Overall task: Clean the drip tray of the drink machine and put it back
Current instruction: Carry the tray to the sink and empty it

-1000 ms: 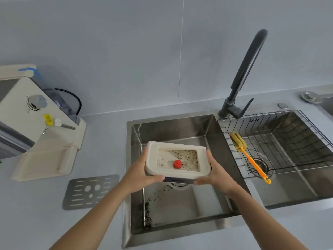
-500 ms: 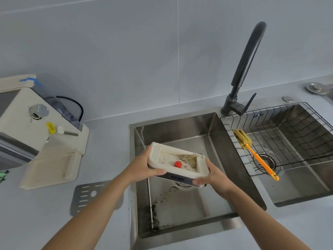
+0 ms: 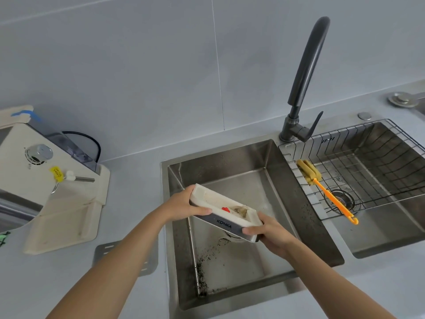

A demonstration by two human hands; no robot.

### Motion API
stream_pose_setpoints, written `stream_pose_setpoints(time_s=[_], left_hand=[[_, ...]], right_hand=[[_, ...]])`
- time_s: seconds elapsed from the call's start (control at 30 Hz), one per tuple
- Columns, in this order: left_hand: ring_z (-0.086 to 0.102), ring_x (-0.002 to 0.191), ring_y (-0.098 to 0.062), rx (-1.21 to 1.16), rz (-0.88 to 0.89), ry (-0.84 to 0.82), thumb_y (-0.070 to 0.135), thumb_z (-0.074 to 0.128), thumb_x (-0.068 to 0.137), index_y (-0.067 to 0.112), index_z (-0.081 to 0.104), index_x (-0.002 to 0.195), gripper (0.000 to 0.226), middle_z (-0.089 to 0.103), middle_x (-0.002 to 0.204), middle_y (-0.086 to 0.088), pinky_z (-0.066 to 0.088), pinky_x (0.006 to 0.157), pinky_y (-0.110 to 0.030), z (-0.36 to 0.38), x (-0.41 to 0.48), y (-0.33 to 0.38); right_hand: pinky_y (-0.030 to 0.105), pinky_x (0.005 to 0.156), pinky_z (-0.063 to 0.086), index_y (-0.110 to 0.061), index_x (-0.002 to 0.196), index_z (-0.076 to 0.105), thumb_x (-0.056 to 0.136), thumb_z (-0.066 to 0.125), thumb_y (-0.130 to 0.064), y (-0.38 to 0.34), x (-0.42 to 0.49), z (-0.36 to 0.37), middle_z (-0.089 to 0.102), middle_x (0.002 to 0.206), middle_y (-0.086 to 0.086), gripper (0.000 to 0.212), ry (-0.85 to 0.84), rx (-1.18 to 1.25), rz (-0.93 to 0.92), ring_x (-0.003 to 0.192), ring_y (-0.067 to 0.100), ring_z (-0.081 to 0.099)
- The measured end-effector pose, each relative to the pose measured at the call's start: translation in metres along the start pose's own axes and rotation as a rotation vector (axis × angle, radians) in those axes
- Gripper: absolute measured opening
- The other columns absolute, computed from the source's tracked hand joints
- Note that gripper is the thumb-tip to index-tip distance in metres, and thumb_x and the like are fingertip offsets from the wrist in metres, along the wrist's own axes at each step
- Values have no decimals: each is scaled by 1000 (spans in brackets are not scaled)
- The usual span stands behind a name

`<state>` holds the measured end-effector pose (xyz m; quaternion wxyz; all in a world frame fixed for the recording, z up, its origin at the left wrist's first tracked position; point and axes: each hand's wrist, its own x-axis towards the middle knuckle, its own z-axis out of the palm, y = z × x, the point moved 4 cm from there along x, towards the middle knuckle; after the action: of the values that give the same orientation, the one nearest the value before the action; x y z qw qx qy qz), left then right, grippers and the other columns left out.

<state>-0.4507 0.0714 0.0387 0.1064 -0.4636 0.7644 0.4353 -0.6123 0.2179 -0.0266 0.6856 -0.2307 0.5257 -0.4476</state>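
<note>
A white drip tray (image 3: pixel 208 196) with a silver front strip and a red float inside hangs over the left sink basin (image 3: pixel 232 180). It is tilted, right end down, and dark residue gathers in its lower right corner. My left hand (image 3: pixel 184 206) grips its left end and my right hand (image 3: pixel 271 236) grips its right end. The cream drink machine (image 3: pixel 30 171) stands at the left on the counter. Its perforated metal grate (image 3: pixel 108 250) lies flat on the counter, partly hidden by my left forearm.
A black tap (image 3: pixel 305 74) rises behind the divider between the basins. The right basin holds a wire rack (image 3: pixel 368 162) with a yellow sponge brush (image 3: pixel 322 189) on an orange handle. Dark specks lie on the left basin floor. A grey tiled wall stands behind.
The tray has gone from level to tilted with its right end down, and the residue has slid to the lower right corner. Both hands keep their hold.
</note>
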Motion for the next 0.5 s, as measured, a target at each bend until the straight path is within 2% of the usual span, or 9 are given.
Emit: stream_pose_setpoints(time_s=[0.07,0.13,0.2,0.3,0.4,0.5], left_hand=[[48,118,-16,6,-21,-3,45,71,71,25,32,136,78,49,128,6,44,99,-35,-3,3,3],[49,114,-16,32,-37,4,50,68,72,23,32,136,78,49,128,6,43,95,-31,-5,6,8],[46,120,-19,76,-63,27,50,65,76,18,26,141,83,44,136,2,37,93,-28,-7,10,13],[41,129,-21,79,-90,53,54,63,75,16,24,144,88,38,145,-2,35,98,-30,-10,15,20],[46,117,-18,70,-99,68,55,64,73,15,32,139,84,45,136,-1,38,91,-29,-10,21,25],[47,104,-14,27,-96,74,55,66,71,16,42,129,74,50,127,0,37,84,-27,-8,23,27]], right_hand=[[20,69,49,-13,105,59,40,77,-20,3,1,1,68,98,2,68,-5,43,28,89,16,61],[22,68,50,-8,97,62,41,77,-18,7,2,1,69,92,6,59,-4,107,66,83,18,63],[20,62,52,-2,93,63,49,75,-11,12,4,1,70,86,9,47,-7,185,108,76,17,66],[17,55,52,1,89,65,64,63,-6,14,4,3,74,75,6,27,-8,309,136,66,12,69],[14,48,50,-1,89,64,83,57,-3,16,1,5,73,64,1,9,24,381,172,54,7,68],[16,47,51,-3,91,61,91,46,-7,19,2,5,72,60,1,16,64,440,196,50,8,66]])
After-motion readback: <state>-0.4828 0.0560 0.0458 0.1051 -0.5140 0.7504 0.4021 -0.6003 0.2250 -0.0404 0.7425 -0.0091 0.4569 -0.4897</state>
